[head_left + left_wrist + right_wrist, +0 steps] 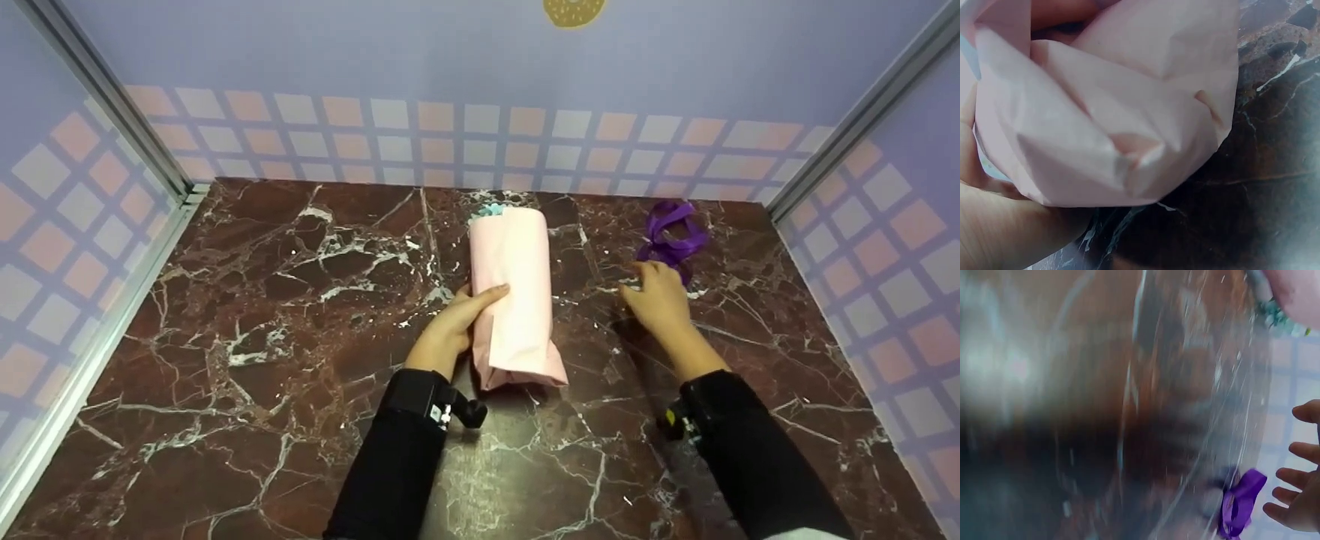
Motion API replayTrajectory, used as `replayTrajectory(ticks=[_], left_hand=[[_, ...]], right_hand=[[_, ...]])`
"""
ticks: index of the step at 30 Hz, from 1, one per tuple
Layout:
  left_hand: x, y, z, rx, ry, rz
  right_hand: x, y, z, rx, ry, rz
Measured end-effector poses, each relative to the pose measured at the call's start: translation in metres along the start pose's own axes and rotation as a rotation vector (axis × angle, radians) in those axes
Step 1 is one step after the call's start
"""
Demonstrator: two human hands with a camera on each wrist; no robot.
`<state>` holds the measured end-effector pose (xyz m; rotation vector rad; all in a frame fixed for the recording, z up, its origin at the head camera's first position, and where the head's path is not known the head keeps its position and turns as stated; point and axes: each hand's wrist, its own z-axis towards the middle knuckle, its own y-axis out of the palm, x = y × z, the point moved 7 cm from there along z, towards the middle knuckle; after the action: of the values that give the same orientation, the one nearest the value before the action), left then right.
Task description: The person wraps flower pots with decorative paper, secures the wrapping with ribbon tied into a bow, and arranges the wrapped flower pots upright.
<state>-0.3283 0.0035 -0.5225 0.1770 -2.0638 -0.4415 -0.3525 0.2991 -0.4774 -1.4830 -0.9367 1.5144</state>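
Observation:
A bouquet wrapped in pale pink paper (pixel 517 285) lies near the middle of the marbled table, its folded lower end toward me. Small teal flowers (pixel 489 211) peek out at its far end. My left hand (pixel 452 328) holds the bundle from the left, thumb over the paper and the other fingers hidden at its side. Creased pink paper (pixel 1129 129) fills much of the left wrist view. To the right, my right hand (pixel 661 300) reaches beside a loosely looped purple ribbon (pixel 696 240), overlapping its near end in the head view. Spread fingers show in the right wrist view.
Dark red-brown marbled tabletop (pixel 247 435) extends around the bouquet, with small white specks on it. A lilac back wall (pixel 360 52) with pink and white squares closes the far side. Similar panels with metal edges (pixel 112 97) stand at left and right.

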Motion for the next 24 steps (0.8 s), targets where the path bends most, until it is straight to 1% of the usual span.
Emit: replayTrajectory(ticks=[3,4,6,10,14,15,17,18,20,22,24], left_hand=[[-0.002,0.002,0.001,-0.029,-0.007,-0.012],[-0.002,0.003,0.001,-0.035,-0.004,-0.015],[-0.002,0.003,0.001,-0.039,-0.001,-0.017],[-0.001,0.003,0.000,-0.033,0.002,-0.025],[-0.001,0.002,0.001,-0.028,0.004,-0.026],[-0.001,0.002,0.000,-0.029,0.003,-0.024],[-0.002,0.002,0.000,-0.032,0.000,-0.024],[-0.002,0.002,0.001,-0.034,0.000,-0.024],[-0.002,0.002,0.001,-0.032,0.000,-0.022],[-0.002,0.002,0.001,-0.028,0.006,-0.020],[-0.001,0.002,0.001,-0.025,0.007,-0.017]], right_hand=[[0.008,0.001,-0.001,-0.075,-0.019,-0.155],[0.010,0.001,-0.002,-0.089,-0.032,-0.196],[0.013,0.000,-0.004,-0.089,-0.062,-0.251],[0.022,-0.005,-0.007,-0.004,-0.087,-0.301],[0.029,-0.012,-0.006,0.062,-0.082,-0.317],[0.030,-0.014,-0.005,0.074,-0.079,-0.299],[0.031,-0.023,-0.002,0.102,-0.075,-0.222],[0.031,-0.028,0.000,0.118,-0.075,-0.168],[0.030,-0.040,0.005,0.123,-0.072,-0.040],[0.028,-0.053,0.011,0.089,-0.053,0.083],[0.025,-0.064,0.017,0.034,-0.016,0.179]])
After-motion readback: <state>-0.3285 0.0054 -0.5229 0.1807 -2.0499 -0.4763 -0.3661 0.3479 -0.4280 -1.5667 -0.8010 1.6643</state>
